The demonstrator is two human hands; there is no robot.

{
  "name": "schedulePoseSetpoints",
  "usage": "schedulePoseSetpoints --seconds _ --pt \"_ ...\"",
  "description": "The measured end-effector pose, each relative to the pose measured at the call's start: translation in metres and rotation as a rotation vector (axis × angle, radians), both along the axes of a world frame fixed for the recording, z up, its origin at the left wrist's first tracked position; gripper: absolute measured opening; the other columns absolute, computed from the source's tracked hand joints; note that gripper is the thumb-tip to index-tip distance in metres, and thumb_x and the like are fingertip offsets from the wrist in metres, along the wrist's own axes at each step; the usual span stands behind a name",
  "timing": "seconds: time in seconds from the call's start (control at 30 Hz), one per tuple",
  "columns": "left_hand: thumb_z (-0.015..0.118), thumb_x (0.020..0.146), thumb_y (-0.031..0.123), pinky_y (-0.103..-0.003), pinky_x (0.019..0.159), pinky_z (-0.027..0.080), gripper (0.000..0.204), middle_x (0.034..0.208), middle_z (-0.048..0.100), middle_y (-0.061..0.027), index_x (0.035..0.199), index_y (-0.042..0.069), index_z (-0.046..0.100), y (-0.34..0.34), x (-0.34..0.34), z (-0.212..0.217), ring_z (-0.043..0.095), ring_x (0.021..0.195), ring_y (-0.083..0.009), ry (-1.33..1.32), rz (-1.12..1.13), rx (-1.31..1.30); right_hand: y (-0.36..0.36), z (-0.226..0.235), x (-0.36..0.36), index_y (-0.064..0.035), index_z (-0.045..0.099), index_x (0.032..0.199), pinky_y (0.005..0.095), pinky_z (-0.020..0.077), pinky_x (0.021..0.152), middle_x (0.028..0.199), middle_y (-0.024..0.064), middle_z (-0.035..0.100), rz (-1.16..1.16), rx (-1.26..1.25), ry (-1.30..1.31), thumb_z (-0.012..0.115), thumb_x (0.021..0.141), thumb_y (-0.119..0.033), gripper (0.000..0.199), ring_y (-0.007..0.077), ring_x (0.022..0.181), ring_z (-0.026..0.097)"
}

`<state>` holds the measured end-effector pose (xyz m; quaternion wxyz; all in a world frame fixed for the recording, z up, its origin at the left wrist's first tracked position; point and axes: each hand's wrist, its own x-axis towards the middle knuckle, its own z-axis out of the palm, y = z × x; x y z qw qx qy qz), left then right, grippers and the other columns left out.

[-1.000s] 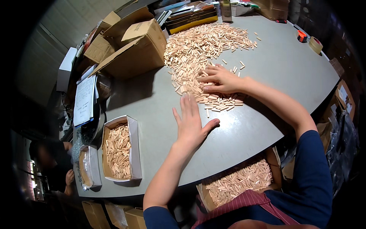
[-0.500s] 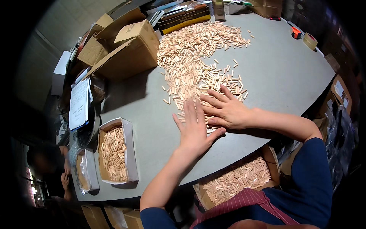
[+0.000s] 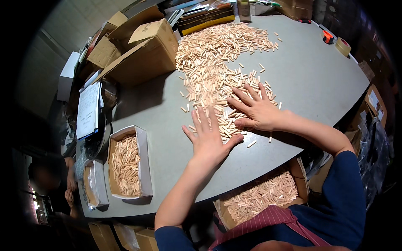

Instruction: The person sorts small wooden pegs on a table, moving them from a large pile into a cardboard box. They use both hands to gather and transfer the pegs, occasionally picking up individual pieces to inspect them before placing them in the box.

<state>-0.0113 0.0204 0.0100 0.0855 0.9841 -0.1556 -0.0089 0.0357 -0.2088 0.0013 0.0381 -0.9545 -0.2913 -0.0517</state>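
Observation:
A large heap of small wooden dowel pins (image 3: 217, 58) covers the far middle of a grey round table (image 3: 318, 79) and thins out toward me. My left hand (image 3: 209, 138) lies flat, fingers spread, on the near edge of the scattered pins. Just to its right, my right hand (image 3: 255, 109) also rests palm down with fingers apart on the pins. Neither hand grips anything. A cardboard box (image 3: 261, 196) part-filled with pins sits below the table's near rim, at my lap.
A white tray of pins (image 3: 126, 163) and another white tray (image 3: 95, 184) stand at the left edge. Open cardboard boxes (image 3: 138, 50) crowd the far left. Tape rolls (image 3: 342, 46) lie far right. Another person (image 3: 46, 184) sits lower left.
Both hands have slid toward me and closer together, dragging a batch of pins toward the near table edge. The left hand now lies on the pins.

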Motion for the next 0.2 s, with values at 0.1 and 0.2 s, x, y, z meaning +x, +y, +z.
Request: schedulePoseSetpoints --seconds 0.1,0.2 --pt "0.055 0.086 0.081 -0.078 0.114 0.000 0.125 0.168 0.004 -0.0332 0.163 -0.003 0.004 0.0013 0.0029 0.0048 -0.005 0.157 -0.0499 0.034 -0.055 -0.016 0.0044 -0.0004 -0.0070 -0.0243 0.024 0.165 0.0745 0.0032 0.118 0.171 0.0143 0.019 0.073 -0.042 0.030 0.034 0.101 -0.072 0.081 0.0468 0.156 0.012" --pt "0.053 0.088 0.080 -0.078 0.114 -0.001 0.123 0.170 0.005 -0.0300 0.164 -0.003 0.004 0.0040 0.0056 -0.0027 -0.005 0.158 -0.0461 0.003 -0.113 0.008 0.0096 0.0049 -0.0038 -0.0245 0.024 0.165 0.0752 0.0019 0.118 0.171 0.0142 0.019 0.200 0.004 0.057 0.034 0.100 -0.074 0.082 0.0452 0.157 0.013"
